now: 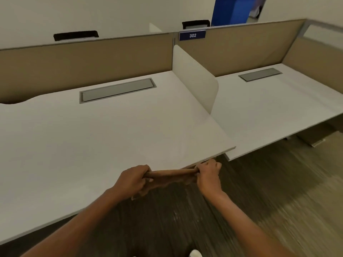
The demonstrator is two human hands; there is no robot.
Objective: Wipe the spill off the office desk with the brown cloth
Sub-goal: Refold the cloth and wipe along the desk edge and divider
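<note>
Your left hand [132,178] and right hand [208,174] each grip one end of brown cloth [170,176], stretched taut just off desk [111,136] front edge. No spill visible on desk. Wiping not yet begun, by my read.

The white desk [92,138] is running out of view past the left edge, and no spill is showing on it, any wet patch being too faint to tell. At the desk's near right corner, the fingers of the left hand [132,179] and right hand [208,176] are curling over the ends of the brown cloth [170,176], hiding those ends, while the cloth's lower folds are smearing into the streaked, blurred floor [278,191]. Both forearms are being cut off by the bottom edge, below the desk's front edge.
</note>
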